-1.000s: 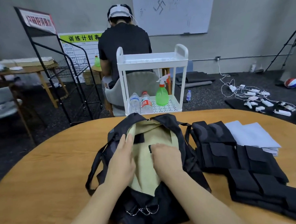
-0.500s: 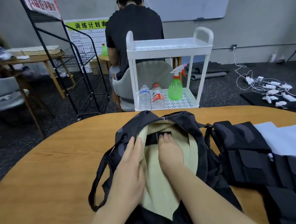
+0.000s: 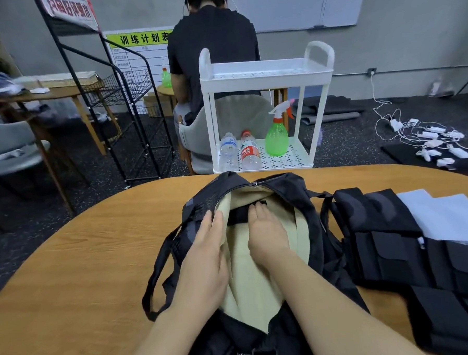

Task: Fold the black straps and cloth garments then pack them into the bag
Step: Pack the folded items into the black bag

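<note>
Where right hand (image 3: 267, 234) enters bag (image 3: 287, 190), fingertips hidden

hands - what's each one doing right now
Left hand: open, flat on the black fabric bag's rim.
Right hand: open, pressing the folded black strap.

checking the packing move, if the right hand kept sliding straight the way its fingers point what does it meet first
The right hand points deeper into the bag. Its fingertips already touch the black strap, so it would likely push that first, then the cream lining behind; depth is unclear.
</note>
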A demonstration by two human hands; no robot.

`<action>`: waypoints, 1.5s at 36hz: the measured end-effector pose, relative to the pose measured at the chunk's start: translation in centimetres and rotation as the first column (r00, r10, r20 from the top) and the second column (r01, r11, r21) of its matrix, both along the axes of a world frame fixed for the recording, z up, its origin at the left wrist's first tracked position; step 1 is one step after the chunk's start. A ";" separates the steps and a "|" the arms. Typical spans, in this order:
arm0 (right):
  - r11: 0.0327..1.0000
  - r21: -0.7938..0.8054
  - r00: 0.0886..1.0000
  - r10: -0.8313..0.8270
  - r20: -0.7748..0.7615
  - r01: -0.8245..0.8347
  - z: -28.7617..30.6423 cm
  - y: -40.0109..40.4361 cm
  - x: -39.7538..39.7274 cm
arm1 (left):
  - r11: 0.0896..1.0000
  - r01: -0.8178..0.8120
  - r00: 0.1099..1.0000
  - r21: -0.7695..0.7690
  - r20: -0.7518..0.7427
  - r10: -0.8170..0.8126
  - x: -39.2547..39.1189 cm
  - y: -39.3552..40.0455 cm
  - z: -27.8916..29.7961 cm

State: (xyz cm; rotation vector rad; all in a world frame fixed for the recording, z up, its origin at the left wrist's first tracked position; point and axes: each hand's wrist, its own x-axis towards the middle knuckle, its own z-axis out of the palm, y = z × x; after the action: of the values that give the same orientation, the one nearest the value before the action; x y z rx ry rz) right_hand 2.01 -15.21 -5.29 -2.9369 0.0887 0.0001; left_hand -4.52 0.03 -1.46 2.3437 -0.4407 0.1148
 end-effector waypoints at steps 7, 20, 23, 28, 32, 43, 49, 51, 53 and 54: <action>1.000 0.012 0.990 0.010 0.141 -0.012 3.3 -0.8 -4.9 | 0.998 0.007 1.000 0.060 0.021 -0.008 0.0 -0.3 -0.2; 0.964 -0.239 0.905 -0.001 0.425 0.113 2.6 -7.2 -17.1 | 0.936 -0.057 0.998 0.347 0.009 0.058 -0.8 -2.0 0.6; 0.949 -0.263 0.888 -0.036 0.458 0.174 1.7 -9.2 -19.9 | 0.911 -0.081 0.997 0.403 0.026 0.077 -1.0 -2.3 0.6; 0.910 -0.269 0.899 -0.194 0.393 0.314 0.3 -12.5 -23.8 | 0.878 -0.102 0.995 0.468 0.028 0.100 -1.1 -2.7 0.2; 0.891 -0.270 0.903 -0.267 0.337 0.364 -1.0 -14.1 -25.1 | 0.863 -0.105 0.994 0.494 0.024 0.107 -0.9 -3.0 -0.1; 0.893 -0.266 0.880 -0.236 0.411 0.363 -2.2 -13.9 -24.4 | 0.856 -0.116 0.993 0.504 0.026 0.119 0.0 -2.8 -1.3; 0.898 -0.205 0.825 -0.240 0.512 0.389 -2.0 -13.0 -24.0 | 0.863 -0.106 0.994 0.494 0.021 0.110 -0.3 -3.0 -0.7; 0.907 -0.175 0.805 -0.234 0.545 0.382 -1.3 -12.4 -23.7 | 0.867 -0.102 0.994 0.488 0.030 0.101 -0.4 -3.1 -0.5; 0.923 -0.162 0.793 -0.197 0.577 0.348 -0.5 -11.5 -23.0 | 0.874 -0.096 0.995 0.477 0.028 0.095 -0.5 -3.2 -0.2; 0.932 -0.161 0.788 -0.174 0.590 0.326 -0.1 -10.9 -22.5 | 0.879 -0.091 0.996 0.467 0.025 0.090 -0.6 -3.2 -0.1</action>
State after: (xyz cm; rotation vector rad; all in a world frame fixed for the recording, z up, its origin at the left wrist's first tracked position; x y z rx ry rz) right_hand -20.45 -26.11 -5.35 -3.0003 0.4165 -0.9962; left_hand -5.13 -3.19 -1.55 2.8443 -0.3917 0.0594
